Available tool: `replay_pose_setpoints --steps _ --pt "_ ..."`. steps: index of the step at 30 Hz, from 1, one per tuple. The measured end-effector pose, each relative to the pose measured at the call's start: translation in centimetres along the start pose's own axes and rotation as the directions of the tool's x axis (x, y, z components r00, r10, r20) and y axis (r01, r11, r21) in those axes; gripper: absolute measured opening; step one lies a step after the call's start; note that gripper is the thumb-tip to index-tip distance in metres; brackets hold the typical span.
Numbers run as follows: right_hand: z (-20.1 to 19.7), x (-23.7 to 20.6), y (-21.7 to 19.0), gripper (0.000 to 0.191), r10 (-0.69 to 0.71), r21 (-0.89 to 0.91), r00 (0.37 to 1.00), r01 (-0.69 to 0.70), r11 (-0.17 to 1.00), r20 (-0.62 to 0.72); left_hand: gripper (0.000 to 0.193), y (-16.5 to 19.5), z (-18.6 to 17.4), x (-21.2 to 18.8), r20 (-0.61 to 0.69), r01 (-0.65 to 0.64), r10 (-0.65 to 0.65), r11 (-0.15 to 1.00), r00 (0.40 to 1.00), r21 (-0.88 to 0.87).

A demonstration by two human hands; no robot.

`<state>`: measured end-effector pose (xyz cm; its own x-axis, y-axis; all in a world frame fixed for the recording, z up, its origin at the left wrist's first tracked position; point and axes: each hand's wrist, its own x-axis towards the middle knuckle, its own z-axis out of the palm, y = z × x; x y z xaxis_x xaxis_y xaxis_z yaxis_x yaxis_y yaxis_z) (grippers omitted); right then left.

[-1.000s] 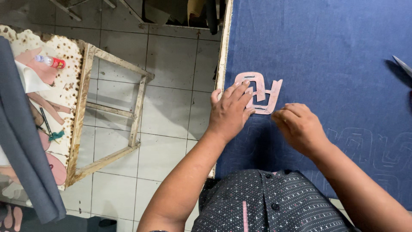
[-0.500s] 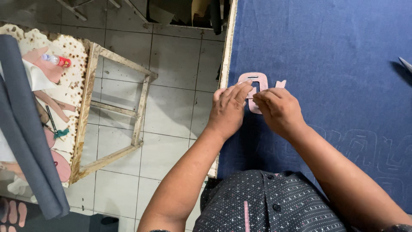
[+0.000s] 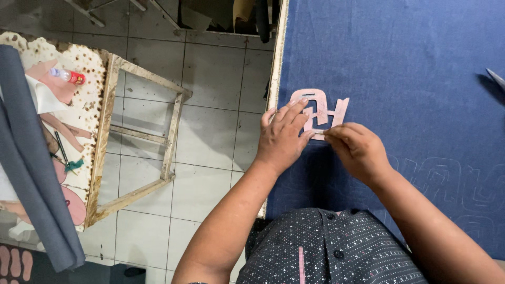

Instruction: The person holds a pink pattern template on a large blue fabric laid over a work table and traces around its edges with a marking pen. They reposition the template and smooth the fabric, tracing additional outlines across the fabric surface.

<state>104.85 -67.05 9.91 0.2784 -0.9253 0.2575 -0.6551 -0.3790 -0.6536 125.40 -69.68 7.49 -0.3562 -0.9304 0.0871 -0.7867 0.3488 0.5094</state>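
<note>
View from above of two bare hands working on a pink cut-out template (image 3: 321, 110) that lies flat on dark blue fabric (image 3: 410, 68) spread over the desk (image 3: 275, 63), close to the desk's left edge. The left hand (image 3: 281, 139) rests palm down, its fingers (image 3: 294, 111) slightly spread and pressing on the left and lower part of the template. The right hand (image 3: 357, 150) sits just beside it, its fingers (image 3: 332, 134) drawn together at the template's lower edge; whether they pinch the template or a small tool cannot be told. Pale traced outlines (image 3: 463, 184) show on the fabric to the right of the right forearm. To the left of the desk lies a tiled floor (image 3: 210, 68), on which stands a worn wooden frame (image 3: 171, 137) adjoining a stained board (image 3: 89, 63) that carries a small red-capped bottle (image 3: 68, 77) and pink scraps. A grey roll of cloth (image 3: 31, 158) lies at the far left.
</note>
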Motion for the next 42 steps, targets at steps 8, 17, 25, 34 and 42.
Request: replay_pose_setpoints --steps 8,17,25,34,42 --pt "-1.2 -0.4 -0.3 0.009 0.168 -0.194 0.985 -0.158 0.968 0.040 0.038 0.2 0.3 -0.1 0.013 0.001 -0.002 1.000 1.000 0.030" --pt "0.3 4.8 1.0 0.013 0.300 0.178 0.952 -0.285 0.942 -0.061 0.033 -0.2 0.8 -0.5 -0.096 -0.046 0.049 0.998 0.994 0.038" --pt "1.4 6.7 0.9 0.014 0.397 0.197 0.916 -0.401 0.895 0.061 0.034 -0.3 0.8 -0.3 -0.043 -0.031 0.033 0.999 0.999 0.041" --pt "1.9 6.7 2.6 0.008 0.147 0.067 0.982 -0.140 0.988 -0.116 0.036 -0.2 1.0 -0.6 -0.082 -0.046 0.052 0.997 0.995 0.063" --pt "2.3 7.1 0.7 0.043 0.283 -0.173 0.951 -0.260 0.950 0.123 0.064 -0.9 1.9 -1.0 -0.180 -0.071 0.077 0.997 0.981 0.038"
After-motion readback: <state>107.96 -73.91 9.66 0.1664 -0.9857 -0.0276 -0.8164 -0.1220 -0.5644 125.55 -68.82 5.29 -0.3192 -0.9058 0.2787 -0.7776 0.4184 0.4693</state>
